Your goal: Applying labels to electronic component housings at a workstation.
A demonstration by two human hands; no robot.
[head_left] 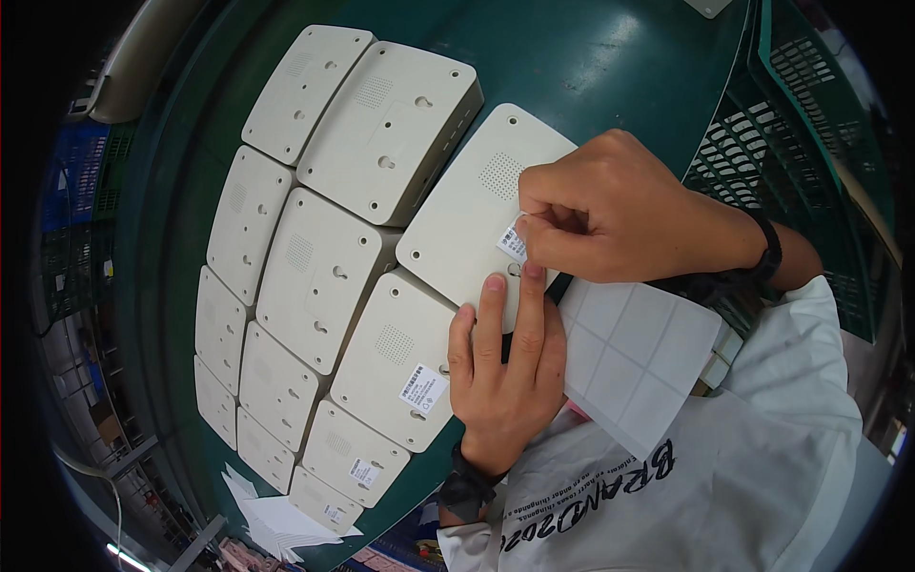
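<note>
A cream plastic housing (457,205) lies face down, with a speaker-like dot grid, corner holes and a keyhole slot showing. On it is a small white printed label (511,240), partly covered by the fingers of my right hand (615,214), which is closed in a pinch at the label's edge. My left hand (510,381) rests with outstretched fingers on the near edge of this housing, beside the keyhole slot. Below it to the left, a neighbouring housing (381,353) bears a larger label (424,389). A pale sheet marked off in rectangles (634,348) sits under my right wrist.
Several more cream housings (324,276) stand in close rows on the green table (572,57), two near ones with labels. Loose white sheets (276,524) lie at the lower left. Green plastic crates (772,143) stand at the right, past the table edge.
</note>
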